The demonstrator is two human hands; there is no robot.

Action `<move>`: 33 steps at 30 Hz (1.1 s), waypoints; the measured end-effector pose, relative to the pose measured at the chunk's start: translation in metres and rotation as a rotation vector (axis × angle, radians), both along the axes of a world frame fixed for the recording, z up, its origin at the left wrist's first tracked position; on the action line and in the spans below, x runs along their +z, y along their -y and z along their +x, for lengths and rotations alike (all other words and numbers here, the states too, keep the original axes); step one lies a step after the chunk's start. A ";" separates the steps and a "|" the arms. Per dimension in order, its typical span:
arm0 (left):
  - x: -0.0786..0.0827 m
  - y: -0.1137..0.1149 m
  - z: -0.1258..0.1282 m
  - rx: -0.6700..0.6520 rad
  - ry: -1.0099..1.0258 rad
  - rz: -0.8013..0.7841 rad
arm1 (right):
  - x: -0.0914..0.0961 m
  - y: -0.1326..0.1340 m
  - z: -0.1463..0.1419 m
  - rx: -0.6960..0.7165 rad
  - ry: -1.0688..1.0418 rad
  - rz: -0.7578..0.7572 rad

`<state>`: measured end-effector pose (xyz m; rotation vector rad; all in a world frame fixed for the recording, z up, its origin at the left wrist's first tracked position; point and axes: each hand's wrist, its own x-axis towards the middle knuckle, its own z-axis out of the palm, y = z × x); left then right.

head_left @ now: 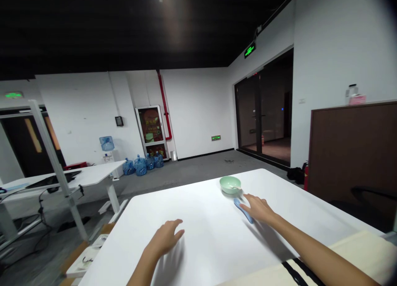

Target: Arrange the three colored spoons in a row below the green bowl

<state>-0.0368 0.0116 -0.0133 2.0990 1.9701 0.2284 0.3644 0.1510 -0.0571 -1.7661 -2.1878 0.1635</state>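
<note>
A pale green bowl (230,184) stands on the white table (204,211) toward its far side. Just in front of it lies a blue spoon (242,209), and my right hand (259,208) rests over its handle, fingers pointing toward the bowl and laid on the spoon. Whether the fingers grip the spoon or only touch it is unclear. My left hand (164,237) lies palm down on the bare tabletop nearer me, fingers loosely extended, holding nothing.
A cream cloth with black stripes (338,265) lies at the table's near right corner. A brown cabinet (353,149) stands to the right. Another white desk (77,176) and a metal frame (56,166) are at the left, with water bottles (141,165) on the floor beyond.
</note>
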 end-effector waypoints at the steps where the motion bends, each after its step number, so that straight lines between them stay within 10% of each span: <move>1: 0.001 0.000 0.000 -0.002 0.002 0.000 | 0.000 0.000 0.000 -0.004 -0.002 -0.005; 21: 0.003 0.002 0.002 -0.003 0.004 0.000 | 0.005 0.002 0.000 -0.005 -0.009 -0.002; 33: 0.002 0.002 0.006 0.006 0.018 -0.003 | 0.048 -0.072 -0.019 -0.072 0.159 0.054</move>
